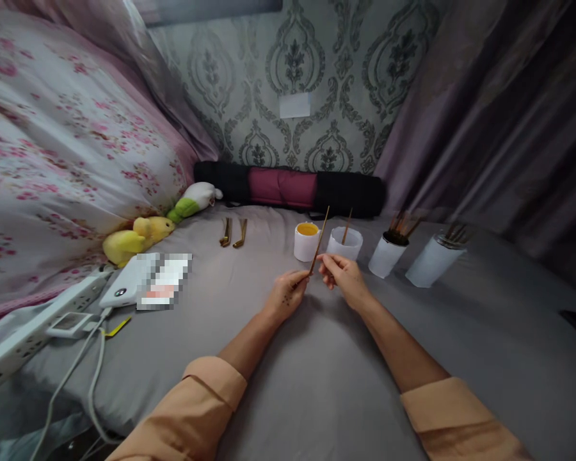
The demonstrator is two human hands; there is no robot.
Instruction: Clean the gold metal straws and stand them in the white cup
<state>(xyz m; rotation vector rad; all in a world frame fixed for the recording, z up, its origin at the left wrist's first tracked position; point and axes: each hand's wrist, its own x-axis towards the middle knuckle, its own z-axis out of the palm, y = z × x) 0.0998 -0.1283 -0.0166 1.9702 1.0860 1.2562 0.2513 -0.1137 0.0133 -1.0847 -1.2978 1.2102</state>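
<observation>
My left hand (287,297) is closed in a pinch on the lower end of a thin brown stick (319,241), which leans up and to the right. My right hand (343,275) is beside it with its fingers curled, the fingertips touching the stick near the left hand's grip. Just beyond the hands stand a white cup with yellow contents (306,241) and a clear cup (344,244) with one stick in it. Both hands hover over a grey sheet (317,358).
Two white cups holding several sticks (388,251) (433,258) stand at the right. Gold tweezers-like tools (233,232), yellow and green plush toys (137,238), a white device (125,288), a power strip with cables (33,330) lie left. A black and maroon roll (288,186) lies along the wall.
</observation>
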